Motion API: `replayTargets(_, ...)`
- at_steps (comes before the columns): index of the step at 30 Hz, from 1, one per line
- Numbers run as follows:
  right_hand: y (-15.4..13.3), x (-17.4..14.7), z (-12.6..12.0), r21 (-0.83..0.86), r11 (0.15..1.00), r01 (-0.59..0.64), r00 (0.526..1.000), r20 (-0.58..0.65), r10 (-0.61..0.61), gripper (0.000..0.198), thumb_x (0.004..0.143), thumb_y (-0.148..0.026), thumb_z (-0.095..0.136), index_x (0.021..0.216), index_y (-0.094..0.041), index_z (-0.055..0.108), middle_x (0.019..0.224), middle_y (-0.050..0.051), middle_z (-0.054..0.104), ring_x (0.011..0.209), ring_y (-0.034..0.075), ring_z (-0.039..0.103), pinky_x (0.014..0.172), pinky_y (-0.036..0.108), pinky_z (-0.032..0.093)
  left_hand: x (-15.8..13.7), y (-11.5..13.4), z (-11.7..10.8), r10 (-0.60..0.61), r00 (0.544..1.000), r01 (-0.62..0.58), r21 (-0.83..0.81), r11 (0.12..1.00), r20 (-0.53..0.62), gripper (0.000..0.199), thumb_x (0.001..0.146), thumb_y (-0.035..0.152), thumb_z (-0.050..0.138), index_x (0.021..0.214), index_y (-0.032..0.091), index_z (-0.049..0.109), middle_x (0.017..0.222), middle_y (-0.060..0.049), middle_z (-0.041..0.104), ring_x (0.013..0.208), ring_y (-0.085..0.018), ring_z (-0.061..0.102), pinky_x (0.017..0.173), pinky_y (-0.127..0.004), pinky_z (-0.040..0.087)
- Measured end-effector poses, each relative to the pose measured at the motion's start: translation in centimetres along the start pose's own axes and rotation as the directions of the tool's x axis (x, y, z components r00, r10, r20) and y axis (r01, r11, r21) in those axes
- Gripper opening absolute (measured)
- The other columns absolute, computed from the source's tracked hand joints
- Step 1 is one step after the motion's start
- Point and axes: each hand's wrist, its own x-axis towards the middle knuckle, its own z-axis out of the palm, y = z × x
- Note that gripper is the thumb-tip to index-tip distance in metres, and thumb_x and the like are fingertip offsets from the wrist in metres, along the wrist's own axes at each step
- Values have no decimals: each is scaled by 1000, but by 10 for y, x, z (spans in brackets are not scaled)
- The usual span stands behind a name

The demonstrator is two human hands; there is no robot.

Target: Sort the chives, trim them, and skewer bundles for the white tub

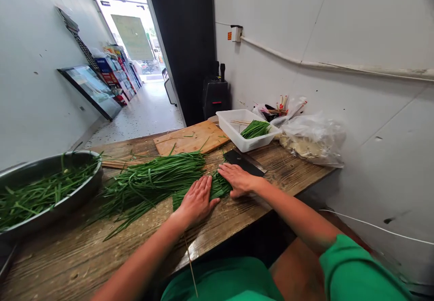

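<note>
My left hand lies flat, fingers stretched out, on a short bundle of cut garlic chives at the table's front edge. Across the bundle's right end rests my right hand, also flat with its fingers out. Just beyond the right hand is a cleaver with a dark blade, lying on the wood. A large pile of long garlic chives spreads to the left of both hands. Below my left wrist a thin bamboo skewer sticks out past the table edge.
A metal basin of loose chives stands at the left. Behind the pile lies a wooden cutting board. At the back right are a white plastic tub with chives and skewers, and a plastic bag against the wall.
</note>
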Motion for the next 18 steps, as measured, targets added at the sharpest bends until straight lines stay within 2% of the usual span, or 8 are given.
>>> replayTargets(2,4,17,1,9,999,45,999,21,-45,84,61,-33,64,131,-9,26,135,16,29,125,28,22,98,41,22,-1,2,1,-22,1000,22,5,1000,-10,66,84,49,28,131,3,26,135,-19,31,126,-25,26,103,-39,22)
replayTargets(4,8,27,0,-17,998,58,997,44,-58,76,61,-34,65,126,-9,34,125,17,41,117,29,33,94,42,28,0,3,2,-41,999,41,6,999,-2,63,85,47,29,131,4,27,135,-19,32,126,-25,27,103,-39,23)
replayTargets(7,10,32,-4,-99,992,75,996,52,-70,54,64,-34,64,110,-10,49,111,15,51,105,29,44,87,41,35,1,2,5,-43,999,43,-7,999,9,60,85,47,29,131,7,29,134,-17,34,125,-25,28,103,-39,23)
replayTargets(10,6,29,-3,-141,988,70,997,20,-68,25,78,-29,51,97,-13,54,105,13,53,102,25,46,84,37,39,1,1,9,-38,999,38,-26,999,-3,59,85,46,29,131,10,29,134,-15,35,125,-24,29,103,-39,22)
replayTargets(11,3,27,-1,-142,988,52,999,10,-52,21,83,-26,44,96,-13,54,104,13,54,101,24,47,83,36,40,0,1,10,-40,999,39,-30,999,-8,58,86,46,29,131,10,30,134,-15,36,125,-24,29,103,-39,22)
replayTargets(13,-4,25,5,-138,990,2,1000,3,-1,24,88,-21,32,97,-14,53,99,12,57,95,22,52,79,35,42,0,1,11,-42,999,42,-37,998,-23,57,86,45,29,131,11,31,133,-15,36,124,-25,30,103,-40,21)
replayTargets(18,-19,19,16,-129,967,-219,975,1,221,26,88,-13,28,97,-8,52,89,16,61,83,25,59,67,35,45,0,4,10,-49,998,47,-48,998,-48,53,86,42,31,129,11,32,132,-14,37,123,-25,31,103,-40,23)
